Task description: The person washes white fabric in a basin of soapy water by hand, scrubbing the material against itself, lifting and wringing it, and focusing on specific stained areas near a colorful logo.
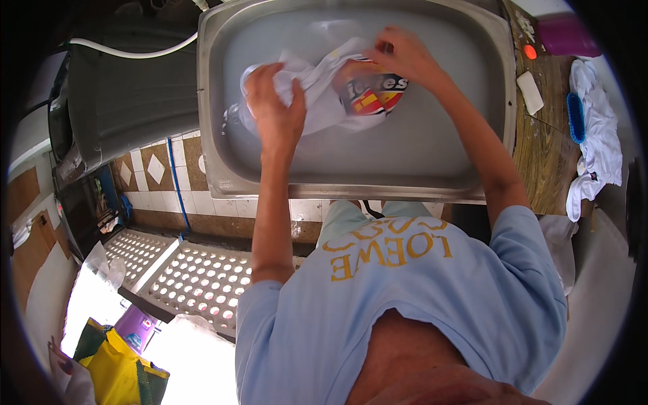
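Note:
A wet white shirt point(324, 91) with a red, yellow and black print lies bunched in cloudy water inside a metal sink basin point(358, 185). My left hand point(275, 101) curls over the shirt's left end, thumb and fingers gripping the cloth. At its upper right edge, above the print, my right hand point(403, 55) pinches the fabric with bent fingers. Slight blur softens the right fingertips. Part of the shirt is under the water, and its full shape cannot be made out.
Right of the basin, a wooden counter point(547, 148) holds a pale soap bar point(530, 93), an orange piece point(530, 52), a blue brush point(575, 117) and white cloth point(599, 128). A purple container point(570, 35) stands behind. On the left are a dark covered appliance point(135, 94) and a white hose point(135, 54).

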Available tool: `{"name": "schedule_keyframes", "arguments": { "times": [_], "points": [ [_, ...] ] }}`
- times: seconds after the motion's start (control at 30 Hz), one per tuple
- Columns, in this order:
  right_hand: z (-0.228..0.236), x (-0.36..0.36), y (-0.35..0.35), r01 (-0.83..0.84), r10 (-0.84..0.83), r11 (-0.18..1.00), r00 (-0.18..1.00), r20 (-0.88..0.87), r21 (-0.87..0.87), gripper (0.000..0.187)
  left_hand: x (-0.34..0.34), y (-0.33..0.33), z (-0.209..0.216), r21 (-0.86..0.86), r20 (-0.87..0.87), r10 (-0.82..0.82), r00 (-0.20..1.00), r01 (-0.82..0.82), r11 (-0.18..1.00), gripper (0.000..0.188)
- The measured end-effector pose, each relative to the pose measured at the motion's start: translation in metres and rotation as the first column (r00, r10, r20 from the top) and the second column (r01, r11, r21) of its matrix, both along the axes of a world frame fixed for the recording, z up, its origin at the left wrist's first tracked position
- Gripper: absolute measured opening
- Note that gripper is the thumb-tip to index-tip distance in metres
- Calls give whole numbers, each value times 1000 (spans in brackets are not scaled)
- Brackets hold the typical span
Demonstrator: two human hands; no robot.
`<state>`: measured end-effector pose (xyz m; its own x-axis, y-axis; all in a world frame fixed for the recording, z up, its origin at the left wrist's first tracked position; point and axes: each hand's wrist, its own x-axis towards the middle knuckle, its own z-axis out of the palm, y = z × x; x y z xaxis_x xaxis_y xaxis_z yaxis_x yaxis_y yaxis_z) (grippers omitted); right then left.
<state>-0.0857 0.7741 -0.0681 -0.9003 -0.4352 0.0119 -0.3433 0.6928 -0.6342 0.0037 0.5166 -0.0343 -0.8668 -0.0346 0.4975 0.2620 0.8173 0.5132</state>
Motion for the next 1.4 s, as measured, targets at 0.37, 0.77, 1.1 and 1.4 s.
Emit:
{"name": "schedule_keyframes", "arguments": {
  "times": [0.37,0.77,1.1,1.4],
  "points": [
    [7,-26,-16,-281,285,958,956,72,-64,10,-41,18,-31,71,376,-197,906,184,980,14],
    [48,49,5,172,85,631,954,288,-756,9,-53,29,15,935,230,-804,548,105,339,11],
    [39,71,-19,205,-423,883,735,-530,-422,12,-56,51,8,952,198,-811,550,88,292,12],
    [35,77,-22,288,-379,924,763,-524,-250,7,-41,67,10,601,241,-688,685,451,660,14]
  ]
}}
